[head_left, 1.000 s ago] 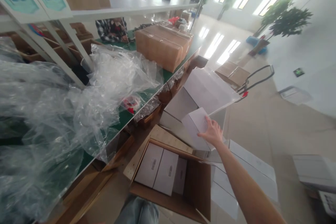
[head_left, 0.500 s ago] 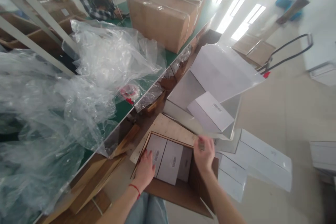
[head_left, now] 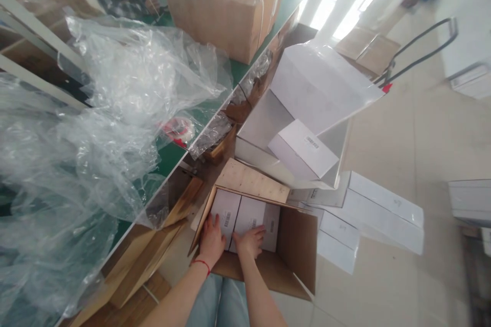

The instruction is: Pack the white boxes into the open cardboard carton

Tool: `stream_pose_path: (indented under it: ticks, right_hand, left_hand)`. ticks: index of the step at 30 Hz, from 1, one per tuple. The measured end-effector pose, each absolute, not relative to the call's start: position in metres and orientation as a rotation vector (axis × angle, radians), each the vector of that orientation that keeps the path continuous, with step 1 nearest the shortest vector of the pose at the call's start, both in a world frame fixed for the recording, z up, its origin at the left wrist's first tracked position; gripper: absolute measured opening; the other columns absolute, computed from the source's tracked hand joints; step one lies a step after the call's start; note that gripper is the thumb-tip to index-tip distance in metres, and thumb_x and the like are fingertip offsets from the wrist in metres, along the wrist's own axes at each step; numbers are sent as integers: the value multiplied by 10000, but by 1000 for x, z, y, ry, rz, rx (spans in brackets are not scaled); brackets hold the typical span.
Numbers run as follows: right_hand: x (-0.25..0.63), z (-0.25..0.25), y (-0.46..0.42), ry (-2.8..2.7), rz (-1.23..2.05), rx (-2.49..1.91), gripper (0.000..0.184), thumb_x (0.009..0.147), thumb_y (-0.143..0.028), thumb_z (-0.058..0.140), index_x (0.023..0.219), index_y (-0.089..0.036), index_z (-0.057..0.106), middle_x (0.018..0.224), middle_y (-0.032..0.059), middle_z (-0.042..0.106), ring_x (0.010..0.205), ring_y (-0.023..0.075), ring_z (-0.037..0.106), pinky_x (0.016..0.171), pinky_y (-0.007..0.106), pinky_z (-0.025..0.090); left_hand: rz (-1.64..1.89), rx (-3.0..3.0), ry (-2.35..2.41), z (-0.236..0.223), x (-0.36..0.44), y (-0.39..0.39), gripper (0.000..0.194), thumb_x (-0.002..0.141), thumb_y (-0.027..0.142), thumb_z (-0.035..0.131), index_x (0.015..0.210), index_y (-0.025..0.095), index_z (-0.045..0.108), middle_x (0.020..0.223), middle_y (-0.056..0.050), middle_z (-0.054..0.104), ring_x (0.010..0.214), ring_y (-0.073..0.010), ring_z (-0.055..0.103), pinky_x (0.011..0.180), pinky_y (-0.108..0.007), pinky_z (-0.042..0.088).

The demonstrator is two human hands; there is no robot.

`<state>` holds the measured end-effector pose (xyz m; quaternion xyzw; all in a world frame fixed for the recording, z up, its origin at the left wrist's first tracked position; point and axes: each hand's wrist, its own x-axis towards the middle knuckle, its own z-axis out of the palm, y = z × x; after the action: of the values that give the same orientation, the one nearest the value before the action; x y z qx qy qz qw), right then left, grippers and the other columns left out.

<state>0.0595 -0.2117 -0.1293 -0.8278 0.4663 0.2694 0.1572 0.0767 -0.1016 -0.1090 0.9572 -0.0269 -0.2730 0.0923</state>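
Observation:
Both of my hands are inside an open brown cardboard box [head_left: 297, 237]. Several white boxes with barcode labels lie in it, side by side. My left hand [head_left: 212, 239] rests with fingers stretched on the leftmost white box [head_left: 227, 204]. My right hand [head_left: 250, 241] lies with fingers spread on the middle white box [head_left: 248, 208]. A third white box [head_left: 273, 219] sits to the right of it, partly hidden. At the right of the carton is bare cardboard floor and wall.
A larger white carton [head_left: 255, 158] beyond holds a loose white box [head_left: 307, 148]. White packages [head_left: 387, 209] lie on the floor at right, near a trolley handle [head_left: 425, 46]. Crumpled plastic film [head_left: 130, 71], a tape roll [head_left: 179, 130] and a strapped carton [head_left: 210, 18] are on the green table. A person sits behind.
My right hand has moved left and down from the carton's right edge onto the white boxes. My left hand stays on the leftmost box. The camera view has shifted slightly.

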Motion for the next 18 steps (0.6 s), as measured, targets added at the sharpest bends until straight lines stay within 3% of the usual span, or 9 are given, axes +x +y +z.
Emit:
stream_pose_path:
  ticks: [3,7,13,18]
  right_hand:
    - [58,-127,-215,1336,772,-2358,1236,673,-501,712,1522,41,-4,1568,370,132,1371,431,349,933,585,473]
    - [51,-125,-233,1334,792,-2303,1213,676,-530,692,1535,-3,17,1582,342,130,1382,422,343,941,590,468]
    - [56,-128,-233,1360,834,-2246,1226,669,-536,704,1535,-20,6,1583,344,104,1387,437,324,924,634,462]
    - [62,-129,-219,1394,806,-2273,1265,660,-525,708,1513,43,-34,1569,388,50,1380,473,301,891,689,456]
  left_hand:
    - [-789,2849,-82,-107,75,-100,671,841,182,535,1468,37,345,1543,-265,333,1438,-333,336,1135,-419,333]
    - [-761,2865,-81,-106,73,-101,671,862,212,527,1493,118,322,1539,-213,368,1428,-313,357,1128,-421,335]
    - [-724,2910,17,-108,78,-118,816,785,334,680,1495,138,329,1523,-262,348,1359,-422,377,1041,-518,381]
    - [-674,2910,63,-106,85,-120,914,712,338,761,1487,115,331,1438,-251,440,1301,-387,423,1022,-450,393]
